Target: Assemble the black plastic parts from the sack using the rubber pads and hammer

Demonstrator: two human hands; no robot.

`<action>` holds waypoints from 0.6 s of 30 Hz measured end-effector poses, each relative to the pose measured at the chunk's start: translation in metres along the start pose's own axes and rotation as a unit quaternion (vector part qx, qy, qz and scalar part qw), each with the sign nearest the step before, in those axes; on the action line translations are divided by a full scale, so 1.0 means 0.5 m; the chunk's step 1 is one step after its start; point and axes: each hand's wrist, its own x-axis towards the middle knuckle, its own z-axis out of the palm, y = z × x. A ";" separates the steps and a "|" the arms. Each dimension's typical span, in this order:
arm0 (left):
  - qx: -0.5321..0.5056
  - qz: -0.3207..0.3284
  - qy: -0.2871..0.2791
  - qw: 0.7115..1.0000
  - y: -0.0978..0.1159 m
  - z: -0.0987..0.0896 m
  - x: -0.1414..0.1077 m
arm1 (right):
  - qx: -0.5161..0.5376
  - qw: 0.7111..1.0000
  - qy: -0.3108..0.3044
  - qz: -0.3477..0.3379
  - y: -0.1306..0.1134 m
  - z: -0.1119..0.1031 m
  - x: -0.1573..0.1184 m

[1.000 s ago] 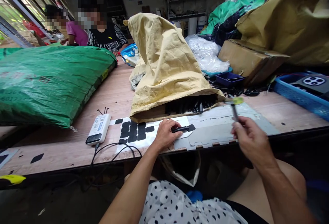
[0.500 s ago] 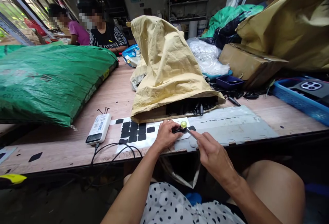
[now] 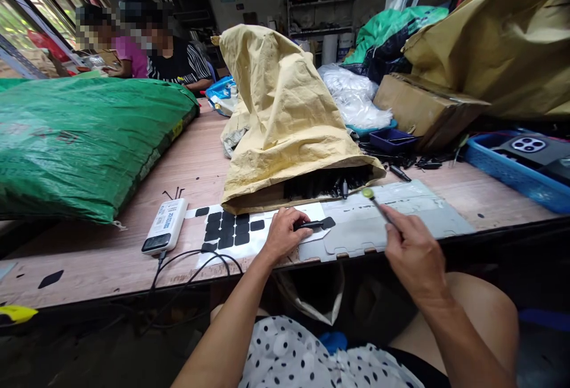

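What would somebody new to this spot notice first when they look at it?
Probably the big tan sack in the middle of the table, its open mouth facing the person and showing dark pieces inside. The bulging green sack filling the left side comes next, then the yellow-green-headed tool in the right hand, raised over the grey sheet.

Raised hammer [image 3: 377, 204] near black piece [image 3: 313, 225]

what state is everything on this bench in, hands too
left hand: closed on black pen-like part
right hand: closed on tool, held apart from that part
tan sack: open, black parts inside
green sack: bulging, lying down
white device: cable plugged in
blue basket: open, phone inside
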 end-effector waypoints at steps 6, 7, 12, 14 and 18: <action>-0.046 0.014 0.014 0.999 -0.007 -0.005 -0.001 | -0.146 0.979 -0.022 0.143 0.176 -0.011 0.090; -0.052 0.014 0.015 0.998 -0.008 -0.005 -0.001 | -0.159 0.974 -0.040 0.153 0.196 -0.009 0.100; -0.052 0.012 0.007 0.999 -0.009 -0.004 -0.003 | -0.193 0.967 -0.030 0.162 0.176 0.008 0.112; -0.047 0.011 0.002 0.999 -0.010 -0.004 -0.003 | -0.141 0.987 0.009 0.081 0.116 0.022 0.099; -0.029 0.005 -0.004 1.000 -0.008 -0.006 -0.005 | 0.097 0.979 -0.101 -0.148 -0.027 0.060 0.059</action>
